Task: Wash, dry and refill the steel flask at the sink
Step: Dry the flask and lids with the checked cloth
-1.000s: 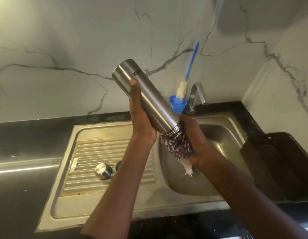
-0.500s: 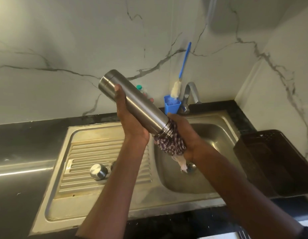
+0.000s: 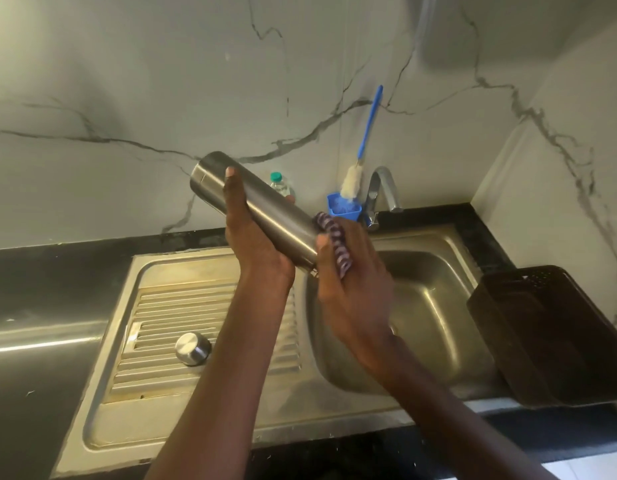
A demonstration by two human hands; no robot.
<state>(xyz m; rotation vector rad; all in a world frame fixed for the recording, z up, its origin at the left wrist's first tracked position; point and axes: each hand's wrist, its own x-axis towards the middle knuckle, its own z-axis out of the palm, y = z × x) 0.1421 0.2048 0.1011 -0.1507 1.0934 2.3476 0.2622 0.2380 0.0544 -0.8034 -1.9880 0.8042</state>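
The steel flask (image 3: 262, 206) is held tilted above the sink, base up to the left and mouth down to the right. My left hand (image 3: 255, 244) grips its body from below, thumb up the side. My right hand (image 3: 348, 282) holds a checked purple-and-white cloth (image 3: 334, 237) wrapped round the flask's mouth end, which the cloth hides. The flask's steel cap (image 3: 193, 348) lies on the ribbed drainboard (image 3: 161, 306). The tap (image 3: 383, 188) stands behind the sink basin (image 3: 431, 289); no water is seen running.
A blue-handled bottle brush (image 3: 364, 140) stands in a blue holder (image 3: 343, 207) by the tap. A small green-capped bottle (image 3: 277, 183) sits against the marble wall. A dark plastic basket (image 3: 549, 334) rests on the counter to the right of the basin.
My right hand has turned over the flask's mouth end, bunching the cloth on top of it. The hanging cloth tail is no longer visible.
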